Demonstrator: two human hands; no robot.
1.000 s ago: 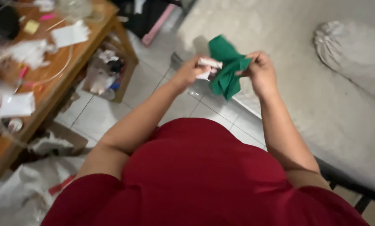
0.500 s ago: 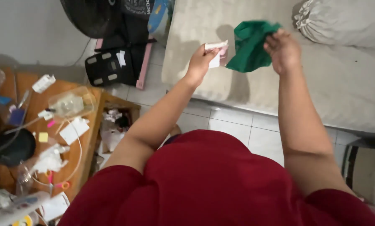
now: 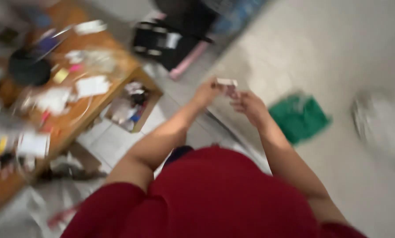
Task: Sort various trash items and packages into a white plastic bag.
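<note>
The picture is blurred by motion. My left hand pinches a small white and pink tag or card, held up over the edge of a beige mattress. My right hand is right beside it, fingers touching the same small piece. A green cloth lies loose on the mattress just right of my right hand, touched by neither hand.
A cluttered wooden table stands at the left, with papers, a dark bowl and a box of small items on a lower shelf. A black and pink object rests on the tiled floor. A grey-white bundle sits on the mattress at right.
My right hand has let go of the green cloth, which now lies on the mattress. That hand has come over to the small tag in my left hand. The view has swung.
</note>
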